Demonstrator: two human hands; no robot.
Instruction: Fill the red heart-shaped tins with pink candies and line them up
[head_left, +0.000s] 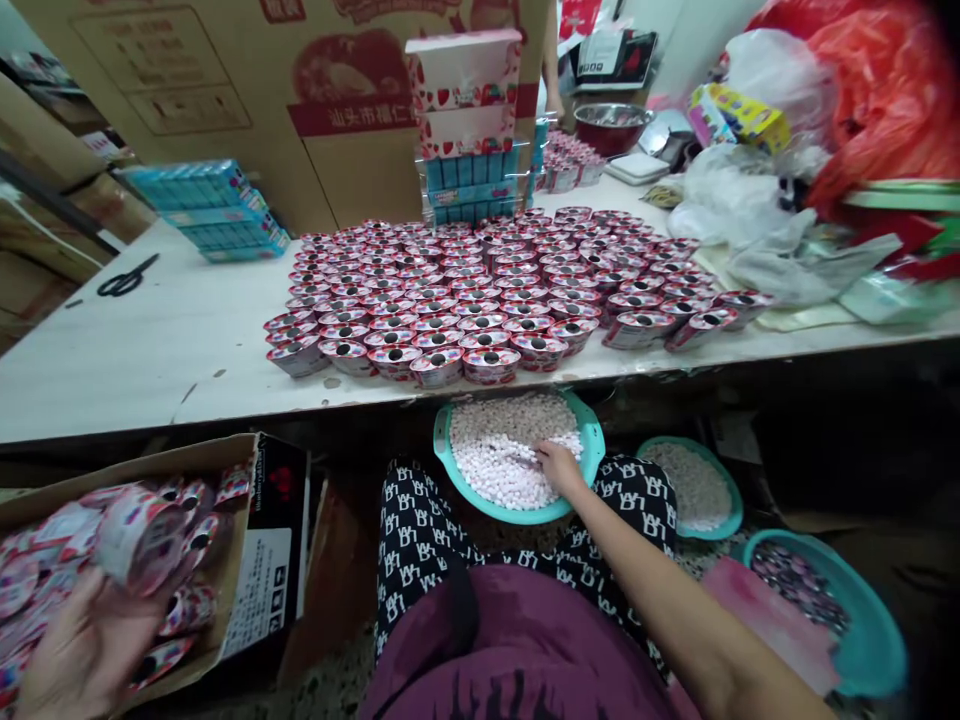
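Note:
My left hand [90, 640] is low at the left and holds a small pink-and-white container [139, 535] over a cardboard box [244, 475] full of the same containers. My right hand [559, 465] reaches into a teal basin [592, 440] on my lap, fingers curled among small pale pink and white candies [502, 445]. What the fingers grip is hidden. Several rows of identical round containers [487, 290] with a dark hole in each lid cover the white table [165, 340] in front of me.
Black scissors [127, 277] lie at the table's left. Blue packs [214, 210], strawberry-printed boxes [465, 100] and a big carton [225, 90] stand at the back. Plastic bags [787, 190] pile up at the right. Two more teal basins [701, 490] [862, 630] sit by my right knee.

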